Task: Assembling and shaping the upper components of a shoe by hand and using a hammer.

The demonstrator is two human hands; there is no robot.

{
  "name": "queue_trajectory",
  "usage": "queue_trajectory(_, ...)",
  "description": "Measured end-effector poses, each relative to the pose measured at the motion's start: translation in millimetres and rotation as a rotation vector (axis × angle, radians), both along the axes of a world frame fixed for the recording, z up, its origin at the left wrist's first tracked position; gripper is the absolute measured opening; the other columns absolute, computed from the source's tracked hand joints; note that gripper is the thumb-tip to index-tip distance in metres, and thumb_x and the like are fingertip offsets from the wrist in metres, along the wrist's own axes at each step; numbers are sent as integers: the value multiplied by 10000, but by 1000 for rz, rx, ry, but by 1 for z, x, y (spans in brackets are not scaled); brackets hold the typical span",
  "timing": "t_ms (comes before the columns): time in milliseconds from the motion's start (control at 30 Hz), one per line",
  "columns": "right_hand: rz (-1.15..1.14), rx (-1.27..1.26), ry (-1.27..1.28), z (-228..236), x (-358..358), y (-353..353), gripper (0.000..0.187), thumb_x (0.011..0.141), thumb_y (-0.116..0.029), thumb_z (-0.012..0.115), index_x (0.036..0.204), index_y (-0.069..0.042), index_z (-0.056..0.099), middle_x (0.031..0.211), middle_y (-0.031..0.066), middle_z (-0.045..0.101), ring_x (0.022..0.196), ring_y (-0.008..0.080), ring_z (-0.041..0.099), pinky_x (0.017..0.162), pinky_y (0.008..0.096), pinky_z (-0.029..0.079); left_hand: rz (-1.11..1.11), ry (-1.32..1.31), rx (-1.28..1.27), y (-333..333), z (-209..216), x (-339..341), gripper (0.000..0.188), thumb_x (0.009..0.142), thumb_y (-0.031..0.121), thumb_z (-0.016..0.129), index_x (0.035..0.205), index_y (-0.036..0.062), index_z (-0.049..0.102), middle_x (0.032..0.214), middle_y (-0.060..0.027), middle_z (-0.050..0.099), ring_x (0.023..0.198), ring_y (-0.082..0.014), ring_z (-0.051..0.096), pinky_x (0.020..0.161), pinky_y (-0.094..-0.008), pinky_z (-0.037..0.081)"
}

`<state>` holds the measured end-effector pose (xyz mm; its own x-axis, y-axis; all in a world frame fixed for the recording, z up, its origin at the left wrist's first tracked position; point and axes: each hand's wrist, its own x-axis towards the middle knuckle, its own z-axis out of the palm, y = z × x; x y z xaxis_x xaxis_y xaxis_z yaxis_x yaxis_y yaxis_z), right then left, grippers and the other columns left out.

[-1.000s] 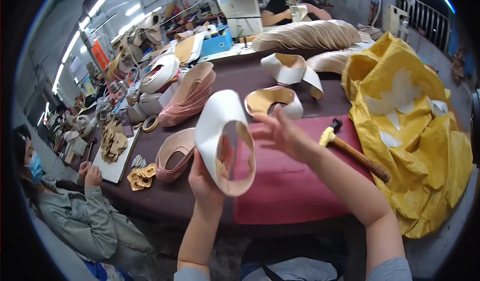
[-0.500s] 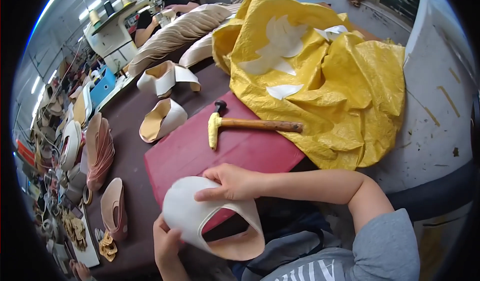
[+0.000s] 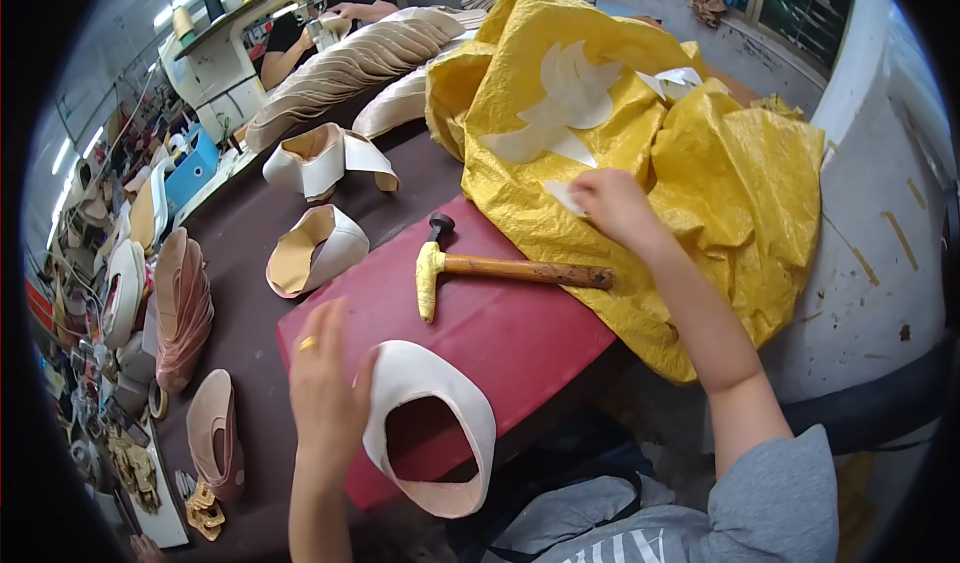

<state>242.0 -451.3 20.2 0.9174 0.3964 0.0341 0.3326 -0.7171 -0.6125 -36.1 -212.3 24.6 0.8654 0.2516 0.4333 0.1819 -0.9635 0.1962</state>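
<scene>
A white shoe upper (image 3: pixel 480 418) with a large oval opening lies on the red board (image 3: pixel 500 338). Beside its left edge, my left hand (image 3: pixel 325 388) is raised with fingers stretched and thumb apart, a ring on one finger; nothing is in it. Over the yellow woven sack (image 3: pixel 720 183), my right hand (image 3: pixel 612 205) has its fingers closed on the edge of a small white cut piece (image 3: pixel 563 197). More white cut pieces (image 3: pixel 575 88) lie on the sack. Between the hands rests a hammer (image 3: pixel 525 270) with a wooden handle and yellow-wrapped head.
Further white uppers (image 3: pixel 318 248) stand on the dark table (image 3: pixel 250 323). Stacks of beige pieces (image 3: pixel 350 73) lie at the back, pinkish stacks (image 3: pixel 182 308) at the left. A sewing machine (image 3: pixel 215 73) stands far left, with another person's arms (image 3: pixel 290 58) behind it.
Both hands have let go of the white upper, which now lies on the board. My right hand has moved up to the sack's white piece; my left has lifted and opened.
</scene>
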Motion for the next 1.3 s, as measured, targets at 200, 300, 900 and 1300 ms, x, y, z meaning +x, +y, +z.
queue_trajectory(200,-31,76,5,-45,25,-20,151,916,-30,561,948,29,697,819,102,687,627,121,607,570,228,495,-726,-49,121,-73,-16,153,540,950,344,513,1395,48,438,1402,-161,487,1250,-319,504,955,-371,453)
queue_trajectory(300,-397,349,-3,-16,41,-29,140,923,-58,564,928,21,678,745,81,646,583,114,582,548,235,489,-665,58,147,-78,-30,188,507,950,386,490,1306,28,543,1353,-146,545,1177,-298,563,904,-370,479)
queue_trajectory(900,31,12,-373,-34,29,-28,180,924,-103,567,982,-1,704,752,102,680,633,183,614,571,278,494,-734,-430,318,-90,-5,211,363,927,336,525,1044,27,676,1098,-138,677,936,-279,650,848,-361,504)
queue_trajectory(1300,-170,457,-333,47,5,-32,184,911,-71,622,1055,4,707,764,61,679,597,118,580,551,230,483,-564,363,-1113,-75,-17,231,295,883,246,579,1037,4,644,936,-62,690,843,-291,654,728,-387,515)
